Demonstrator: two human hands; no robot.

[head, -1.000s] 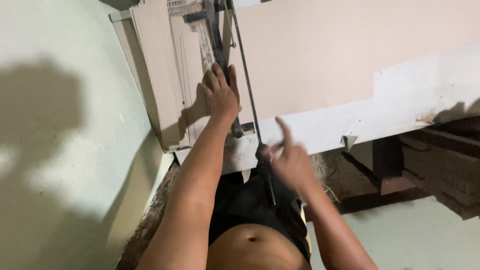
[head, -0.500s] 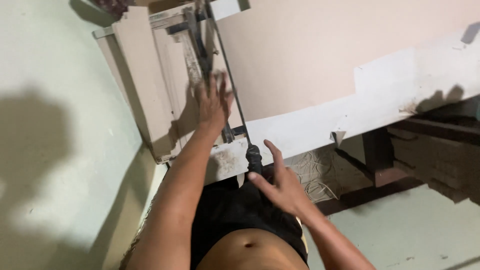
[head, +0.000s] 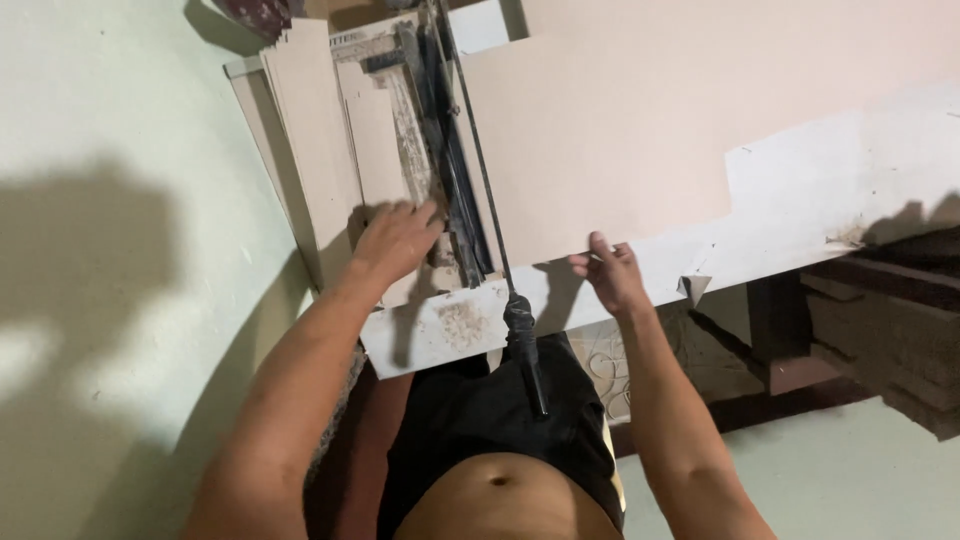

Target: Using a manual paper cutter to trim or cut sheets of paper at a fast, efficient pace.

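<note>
Left hand lies flat and spread on cut strips at nine o'clock of the cutter, pinning them. Right hand, fingers narrow, pinches the big sheet's near edge, steadying it on the counter.

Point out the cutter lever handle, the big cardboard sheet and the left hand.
cutter lever handle [head: 526, 350], head view, on the black grip near its lower end.
cardboard sheet [head: 640, 120], head view, on the bare middle of the sheet.
left hand [head: 395, 240], head view, on the back of the hand.
</note>
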